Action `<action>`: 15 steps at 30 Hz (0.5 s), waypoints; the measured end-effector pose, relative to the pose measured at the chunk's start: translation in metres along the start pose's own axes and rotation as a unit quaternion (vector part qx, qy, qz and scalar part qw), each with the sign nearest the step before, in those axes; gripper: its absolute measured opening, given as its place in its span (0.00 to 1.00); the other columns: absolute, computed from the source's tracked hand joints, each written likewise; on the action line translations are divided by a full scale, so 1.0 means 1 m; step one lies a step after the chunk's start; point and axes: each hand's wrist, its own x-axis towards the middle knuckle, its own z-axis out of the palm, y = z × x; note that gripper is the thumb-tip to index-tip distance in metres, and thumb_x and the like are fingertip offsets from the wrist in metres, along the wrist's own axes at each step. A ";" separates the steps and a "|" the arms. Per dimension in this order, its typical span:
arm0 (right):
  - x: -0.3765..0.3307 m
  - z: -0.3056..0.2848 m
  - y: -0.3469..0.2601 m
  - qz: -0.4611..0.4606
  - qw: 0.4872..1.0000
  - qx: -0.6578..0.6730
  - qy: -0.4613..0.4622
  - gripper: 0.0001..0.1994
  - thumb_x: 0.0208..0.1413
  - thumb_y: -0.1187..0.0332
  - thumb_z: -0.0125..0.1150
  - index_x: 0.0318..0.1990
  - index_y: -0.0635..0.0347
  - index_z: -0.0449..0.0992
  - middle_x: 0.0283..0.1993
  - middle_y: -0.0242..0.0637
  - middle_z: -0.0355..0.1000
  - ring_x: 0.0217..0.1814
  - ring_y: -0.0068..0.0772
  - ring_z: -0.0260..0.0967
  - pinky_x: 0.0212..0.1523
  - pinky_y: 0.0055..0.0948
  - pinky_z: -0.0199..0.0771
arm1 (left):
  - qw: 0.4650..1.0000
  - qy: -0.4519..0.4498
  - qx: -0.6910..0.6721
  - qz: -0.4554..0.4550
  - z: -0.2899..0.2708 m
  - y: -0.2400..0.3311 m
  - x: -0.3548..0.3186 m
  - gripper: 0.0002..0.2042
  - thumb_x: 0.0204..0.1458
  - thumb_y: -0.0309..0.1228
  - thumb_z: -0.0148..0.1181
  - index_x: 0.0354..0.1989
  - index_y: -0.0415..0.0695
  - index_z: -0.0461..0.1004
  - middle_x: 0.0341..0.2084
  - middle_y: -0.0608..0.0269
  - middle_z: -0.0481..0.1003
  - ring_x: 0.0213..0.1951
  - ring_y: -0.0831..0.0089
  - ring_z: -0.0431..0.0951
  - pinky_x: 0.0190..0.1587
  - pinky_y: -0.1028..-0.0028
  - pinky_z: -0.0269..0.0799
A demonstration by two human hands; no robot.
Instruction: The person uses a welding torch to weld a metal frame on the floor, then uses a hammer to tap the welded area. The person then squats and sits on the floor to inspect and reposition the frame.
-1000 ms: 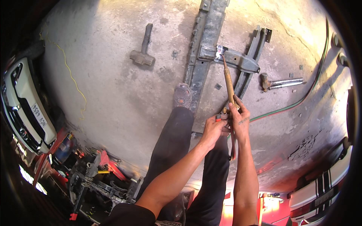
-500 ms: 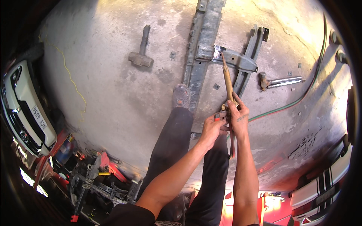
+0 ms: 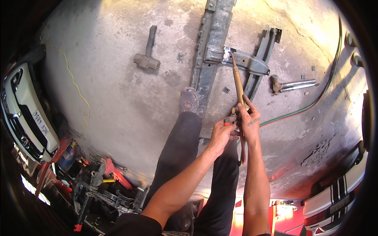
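My right hand (image 3: pixel 251 120) is closed round the handle of a long brass gas torch (image 3: pixel 238 80). Its tapered tip points away from me, over the near end of a short metal arm (image 3: pixel 240 61). That arm joins a long grey metal beam (image 3: pixel 212 43) lying on the floor, and a bright bare patch shows at the joint. Close beside the torch's valve end, my left hand (image 3: pixel 221 133) is closed, with a small red thing like a lighter (image 3: pixel 226 122) between thumb and fingers. No flame shows at the tip.
Left of the beam lies a sledgehammer (image 3: pixel 147 61); a ball-peen hammer (image 3: pixel 292 85) lies on the right. A green and red hose (image 3: pixel 299 110) curves along the right side. My shoe (image 3: pixel 189 100) touches the beam. Car bumpers (image 3: pixel 29 114) and piled parts (image 3: pixel 106 196) stand around.
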 end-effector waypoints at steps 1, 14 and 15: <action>0.001 0.001 0.001 -0.003 1.000 -0.003 0.001 0.28 0.61 0.64 0.60 0.67 0.69 0.67 0.32 0.35 0.75 0.30 0.20 0.69 0.29 0.23 0.70 | 1.000 -0.001 0.003 0.000 -0.001 0.000 0.000 0.19 0.60 0.24 0.50 0.60 0.33 0.70 0.40 0.57 0.78 0.34 0.70 0.82 0.34 0.72 0.79; 0.010 0.000 -0.011 -0.005 1.000 0.010 -0.009 0.29 0.61 0.66 0.59 0.68 0.69 0.66 0.28 0.37 0.75 0.20 0.19 0.66 0.19 0.23 0.65 | 1.000 -0.006 0.014 -0.002 0.001 0.001 0.004 0.15 0.63 0.26 0.52 0.56 0.36 0.73 0.45 0.57 0.79 0.39 0.70 0.82 0.39 0.69 0.79; 0.011 0.000 -0.010 -0.007 1.000 0.012 -0.009 0.29 0.61 0.66 0.59 0.68 0.69 0.65 0.27 0.37 0.75 0.20 0.19 0.66 0.19 0.24 0.65 | 1.000 -0.010 0.011 -0.001 0.001 0.002 0.004 0.15 0.63 0.26 0.52 0.56 0.36 0.73 0.45 0.57 0.79 0.40 0.70 0.82 0.39 0.69 0.79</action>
